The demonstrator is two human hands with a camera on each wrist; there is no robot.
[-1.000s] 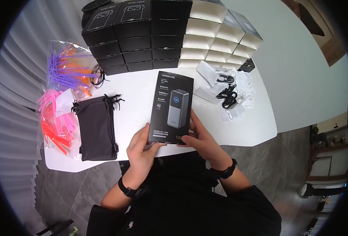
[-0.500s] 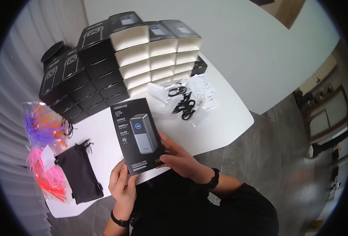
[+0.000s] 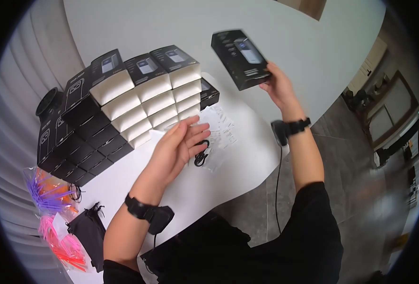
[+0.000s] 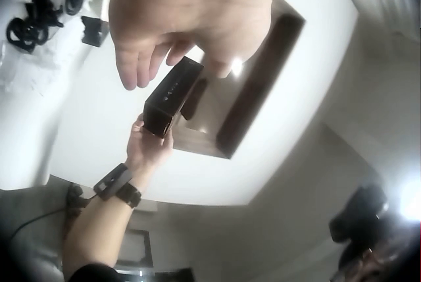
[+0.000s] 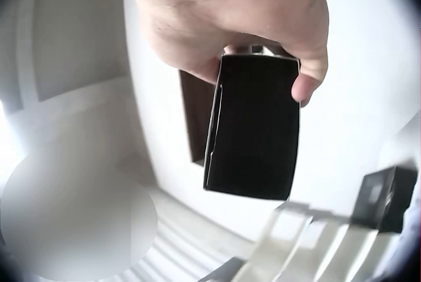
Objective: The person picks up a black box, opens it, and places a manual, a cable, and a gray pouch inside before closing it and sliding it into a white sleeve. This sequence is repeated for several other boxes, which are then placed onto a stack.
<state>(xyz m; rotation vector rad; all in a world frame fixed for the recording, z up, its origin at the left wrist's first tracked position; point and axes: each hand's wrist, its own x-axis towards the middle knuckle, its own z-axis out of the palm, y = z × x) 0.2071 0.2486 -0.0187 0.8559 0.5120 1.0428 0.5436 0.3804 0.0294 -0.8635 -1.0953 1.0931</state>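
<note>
A black power bank box (image 3: 241, 59) is raised at the upper right of the head view, its lower right corner gripped by my right hand (image 3: 281, 87). In the right wrist view the dark end of the box (image 5: 253, 127) shows below my right hand (image 5: 243, 12), thumb and fingers on its sides. My left hand (image 3: 175, 146) holds nothing, its fingers spread above the cables (image 3: 200, 158) and papers. In the left wrist view my left hand (image 4: 191, 15) hangs with fingers extended, apart from the box (image 4: 172, 94) beyond it.
Stacked boxes, some with black ends (image 3: 96, 130) and some with white ends (image 3: 145, 102), fill the table's back left. A lone black box (image 3: 209, 94) lies by their right end. Papers (image 3: 219, 125), bagged straws (image 3: 48, 191) and dark pouches (image 3: 87, 232) also lie there.
My left hand has let go of the box. My right hand has carried it up and to the right, past the stack. The head view has turned, shifting the table's contents leftward.
</note>
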